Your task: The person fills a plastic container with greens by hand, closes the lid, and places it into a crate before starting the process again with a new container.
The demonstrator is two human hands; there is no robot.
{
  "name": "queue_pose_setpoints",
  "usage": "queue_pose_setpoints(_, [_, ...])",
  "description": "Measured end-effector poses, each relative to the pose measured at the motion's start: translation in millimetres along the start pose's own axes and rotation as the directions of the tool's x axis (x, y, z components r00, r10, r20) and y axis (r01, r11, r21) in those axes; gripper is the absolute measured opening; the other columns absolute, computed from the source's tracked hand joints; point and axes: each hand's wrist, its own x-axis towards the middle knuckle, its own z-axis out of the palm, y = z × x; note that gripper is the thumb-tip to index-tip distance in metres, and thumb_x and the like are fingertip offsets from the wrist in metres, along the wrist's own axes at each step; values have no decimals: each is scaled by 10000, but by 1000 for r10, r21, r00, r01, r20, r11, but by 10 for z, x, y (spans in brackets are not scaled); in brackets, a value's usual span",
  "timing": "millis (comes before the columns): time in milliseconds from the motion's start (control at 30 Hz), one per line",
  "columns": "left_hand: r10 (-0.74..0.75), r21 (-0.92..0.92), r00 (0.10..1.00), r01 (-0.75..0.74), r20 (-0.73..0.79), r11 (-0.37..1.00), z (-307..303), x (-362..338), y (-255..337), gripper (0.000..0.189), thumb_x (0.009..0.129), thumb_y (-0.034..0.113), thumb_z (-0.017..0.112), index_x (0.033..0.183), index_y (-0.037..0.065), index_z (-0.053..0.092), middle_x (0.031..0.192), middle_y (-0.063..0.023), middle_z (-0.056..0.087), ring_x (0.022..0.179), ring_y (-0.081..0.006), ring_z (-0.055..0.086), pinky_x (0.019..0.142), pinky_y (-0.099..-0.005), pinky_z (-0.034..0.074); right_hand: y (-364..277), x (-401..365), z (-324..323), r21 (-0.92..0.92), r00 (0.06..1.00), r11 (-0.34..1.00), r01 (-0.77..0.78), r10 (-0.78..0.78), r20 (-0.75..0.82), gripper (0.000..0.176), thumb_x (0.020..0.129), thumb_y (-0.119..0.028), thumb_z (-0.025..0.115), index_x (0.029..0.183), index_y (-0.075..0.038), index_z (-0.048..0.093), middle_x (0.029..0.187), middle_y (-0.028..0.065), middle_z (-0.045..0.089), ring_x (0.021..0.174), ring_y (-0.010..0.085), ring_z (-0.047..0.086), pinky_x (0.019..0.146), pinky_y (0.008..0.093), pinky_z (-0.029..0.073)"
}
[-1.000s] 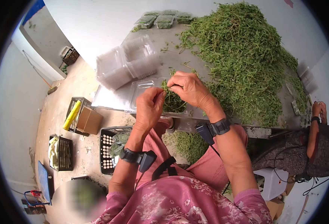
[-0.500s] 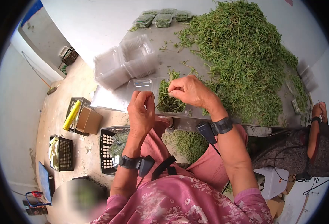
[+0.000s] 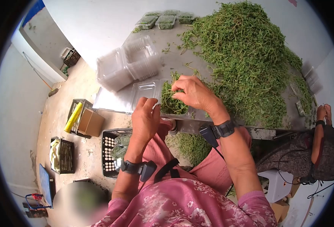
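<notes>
Right, the action sits dead centre, at the open clamshell tray [image 3: 148,90] on the near edge of the metal table [image 3: 108,101]. Its right half is packed with herb sprigs [image 3: 171,106], stems running roughly up and down the frame, tips poking out past the far rim. The clear lid half lies flat to the left, with nothing in it.

The right hand [image 3: 195,92] comes in from the right and is plainly the nearer one. Its fingers are curled over the top of the bundle, thumb and forefinger closed in a pinch on a few sprigs at the tray's upper right. So the greens lie just left of and below that grip, touching it.

The left hand [image 3: 146,119] rests lower left, back to the camera, fingers pointing up the frame. Its tips reach the tray's near rim around the hinge line. Whether it clasps that rim or only touches it, I cannot tell.

Around them: a big loose herb heap [image 3: 250,49] fills the upper right, spilling close behind the right wrist. A stack of empty clamshells [image 3: 127,64] stands just beyond the lid, and filled packs [image 3: 165,20] sit at the top edge, well apart. Down on the floor, lower left, are black crates [image 3: 108,151] and a cardboard box [image 3: 91,122]. A co-worker's hand [image 3: 323,112] shows far right, well away from the tray.
</notes>
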Motion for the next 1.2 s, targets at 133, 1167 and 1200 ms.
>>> queue_pose_setpoints(133, [81,163,997,-79,-7,983,13,-31,0,95,848,76,689,918,35,639,870,-130,617,762,-323,638,670,-407,509,83,-21,90,-32,999,999,-24,25,29,105,813,-90,670,873,-4,665,856,178,629,816,389,622,728,453,498])
queue_pose_setpoints(1167, [239,-63,959,-232,151,971,232,141,188,45,830,16,643,871,21,625,893,-150,598,865,-371,587,765,-432,493,162,7,-119,7,983,997,-73,73,-170,83,841,-68,628,867,-3,674,833,195,664,793,385,648,721,439,515])
queue_pose_setpoints(1200, [271,-21,946,-271,180,962,221,142,199,53,826,10,648,877,18,633,892,-149,608,874,-369,599,774,-425,499,188,12,-171,7,964,994,-109,107,-245,92,846,-78,625,860,-4,676,832,211,672,794,398,655,726,449,520])
